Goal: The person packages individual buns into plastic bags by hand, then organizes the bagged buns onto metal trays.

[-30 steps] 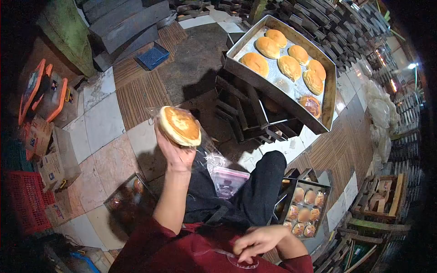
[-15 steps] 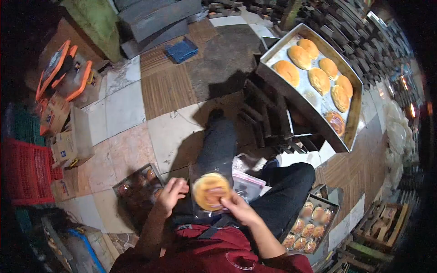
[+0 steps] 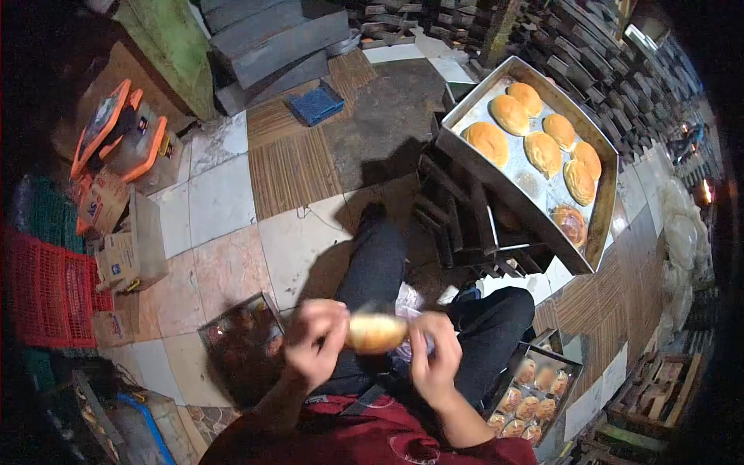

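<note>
A round golden bun (image 3: 377, 333) is held up in front of my lap, seen nearly edge-on and blurred. My left hand (image 3: 316, 341) has its fingers closed at the bun's left side. At its right side my right hand (image 3: 434, 353) pinches the edge; any clear wrapper around the bun is too blurred to make out. Behind my right hand, pinkish clear plastic packaging (image 3: 408, 302) lies between my legs. Several unwrapped buns lie in a large metal tray (image 3: 508, 198) at the upper right, one with a reddish-brown top (image 3: 570, 225).
A tray of wrapped buns (image 3: 570, 360) is at the lower right, and a dark tray (image 3: 267, 298) sits on the left. Around them are a red crate (image 3: 50, 291), cardboard boxes (image 3: 116, 260), orange-rimmed bins (image 3: 147, 151), a blue basket (image 3: 316, 103) and stacked dark trays (image 3: 294, 46).
My left hand has moved onto the bun's left side. The bun has tipped from face-up to nearly edge-on, and my right hand has risen and shifted right. The camera view has shifted slightly.
</note>
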{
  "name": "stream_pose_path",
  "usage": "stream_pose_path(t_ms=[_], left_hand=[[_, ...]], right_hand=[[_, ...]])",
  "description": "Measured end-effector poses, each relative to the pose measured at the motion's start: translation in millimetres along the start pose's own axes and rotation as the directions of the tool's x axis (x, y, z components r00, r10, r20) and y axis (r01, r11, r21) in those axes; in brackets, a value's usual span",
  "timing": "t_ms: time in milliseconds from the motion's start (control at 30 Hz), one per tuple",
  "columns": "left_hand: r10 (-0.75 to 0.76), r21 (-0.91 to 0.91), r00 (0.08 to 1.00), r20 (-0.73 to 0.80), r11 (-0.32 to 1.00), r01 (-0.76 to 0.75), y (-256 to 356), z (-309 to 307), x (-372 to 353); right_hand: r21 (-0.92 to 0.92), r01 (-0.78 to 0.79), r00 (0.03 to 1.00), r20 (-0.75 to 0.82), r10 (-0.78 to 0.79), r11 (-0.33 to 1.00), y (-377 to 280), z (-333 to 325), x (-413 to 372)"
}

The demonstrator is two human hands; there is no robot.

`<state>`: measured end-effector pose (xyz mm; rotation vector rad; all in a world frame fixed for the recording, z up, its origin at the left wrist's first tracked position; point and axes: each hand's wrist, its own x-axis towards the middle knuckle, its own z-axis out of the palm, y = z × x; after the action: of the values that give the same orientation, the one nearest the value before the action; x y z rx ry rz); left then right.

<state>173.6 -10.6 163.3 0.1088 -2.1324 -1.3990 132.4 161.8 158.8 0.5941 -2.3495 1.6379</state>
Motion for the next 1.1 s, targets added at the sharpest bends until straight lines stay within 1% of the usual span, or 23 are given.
stream_pose_path(t_ms=[33, 100, 133, 167, 200, 233, 300, 367, 433, 467, 500, 600, 667, 700, 733, 767, 833, 900, 967, 1000, 1033, 1067, 1100], left_hand=[[0.261, 0.063, 0.962, 0.075, 0.962, -0.266, 8.6, -3.7, 7.7], [0.322, -0.03, 0.945, 0.047, 0.946, -0.321, -3.9, 5.1, 2.8], [0.279, -0.108, 0.96, 0.034, 0.956, -0.274, -16.1, 7.4, -5.4], [0.242, -0.183, 0.97, 0.022, 0.955, -0.234, -32.6, 7.5, -13.5], [0.327, -0.088, 0.924, 0.196, 0.945, -0.316, -57.0, -12.3, -41.2], [0.653, -0.431, 0.755, -0.058, 0.665, -0.609, -49.6, 9.8, -7.4], [0.427, -0.417, 0.871, 0.243, 0.857, -0.304, 4.1, -6.4, 2.6], [0.285, -0.205, 0.933, 0.22, 0.949, -0.241, -2.1, 10.2, 7.7], [-0.002, 0.052, 0.943, 0.332, 0.998, -0.017, -24.7, 16.6, 31.1], [-0.178, -0.147, 0.953, 0.247, 0.965, 0.218, -34.1, 21.9, 38.5], [-0.527, -0.528, 0.844, 0.096, 0.692, 0.492, -38.0, 28.7, 42.9], [-0.698, -0.582, 0.714, -0.057, 0.604, 0.544, -78.4, 34.3, -8.4], [-0.787, -0.561, 0.609, -0.097, 0.549, 0.62, -77.9, 31.9, -49.4], [-0.815, -0.509, 0.564, -0.134, 0.545, 0.666, -74.5, 30.2, -64.9], [-0.855, -0.505, 0.503, -0.127, 0.493, 0.709, -63.3, 28.4, -70.4], [-0.891, -0.495, 0.439, -0.119, 0.436, 0.752, -47.4, 23.6, -73.3], [-0.955, -0.47, 0.285, -0.077, 0.287, 0.835, -27.7, 13.2, -71.0], [-0.942, -0.428, 0.336, -0.005, 0.306, 0.85, 5.7, 11.0, -54.5], [-0.571, -0.253, 0.82, -0.033, 0.799, 0.546, 31.8, 15.6, -35.5], [-0.522, -0.32, 0.82, -0.233, 0.838, 0.443, 10.1, 16.8, -51.4], [-0.481, -0.45, 0.8, -0.36, 0.84, 0.303, 22.3, 21.1, -32.8], [-0.451, -0.411, 0.824, -0.343, 0.861, 0.3, 18.5, 17.2, -31.2], [-0.429, -0.369, 0.844, -0.323, 0.878, 0.305, 15.9, 12.6, -33.8]], right_hand=[[-0.04, 0.166, 0.981, -0.093, -0.169, 0.985, -3.4, -5.3, -6.7], [-0.055, 0.172, 0.977, -0.118, -0.178, 0.984, 0.2, -1.6, -14.7], [0.005, 0.049, 0.999, 0.013, -0.049, 0.999, 5.5, 0.5, -10.6], [0.001, 0.053, 0.999, -0.001, -0.053, 0.999, 5.6, -5.9, -15.4], [0.053, 0.107, 0.994, 0.006, -0.108, 0.993, 2.0, -17.7, -23.3], [0.104, 0.149, 0.988, 0.019, -0.152, 0.983, -6.5, -26.9, -27.9], [0.216, 0.114, 0.993, -0.047, -0.106, 0.97, -20.9, -25.0, -14.4], [0.092, -0.089, 0.964, 0.258, 0.062, 0.992, -16.0, -19.2, 10.4], [0.011, -0.197, 0.935, 0.302, 0.184, 0.98, 24.2, 2.0, 32.9], [0.066, -0.306, 0.94, 0.18, 0.29, 0.95, 37.4, 9.0, 44.4], [0.134, -0.396, 0.918, 0.058, 0.392, 0.908, 48.9, 15.2, 51.6], [0.127, -0.498, 0.867, 0.071, 0.492, 0.858, 83.7, 34.1, 5.2], [0.092, -0.725, 0.679, 0.258, 0.687, 0.682, 96.0, 32.2, -41.1], [0.046, -0.76, 0.629, 0.302, 0.717, 0.648, 97.9, 30.3, -63.6], [0.035, -0.728, 0.672, 0.231, 0.703, 0.685, 88.1, 29.5, -76.7], [0.029, -0.531, 0.848, 0.028, 0.53, 0.847, 66.9, 27.9, -78.5], [-0.264, -0.087, 0.996, -0.019, 0.085, 0.961, 12.7, 13.2, -57.6], [-0.352, 0.178, 0.944, 0.326, -0.058, 0.919, -17.7, 10.5, -33.6], [-0.285, 0.047, 0.875, 0.475, 0.098, 0.957, 21.2, 24.3, -22.0], [-0.194, -0.231, 0.868, 0.401, 0.292, 0.953, 27.8, 21.0, -6.0], [0.064, -0.457, 0.832, 0.382, 0.401, 0.887, 22.4, 5.1, 23.3], [0.085, -0.292, 0.932, 0.248, 0.264, 0.953, 22.1, -12.7, 49.1], [0.413, -0.395, 0.919, 0.193, 0.345, 0.821, 21.8, -30.0, 72.0]])
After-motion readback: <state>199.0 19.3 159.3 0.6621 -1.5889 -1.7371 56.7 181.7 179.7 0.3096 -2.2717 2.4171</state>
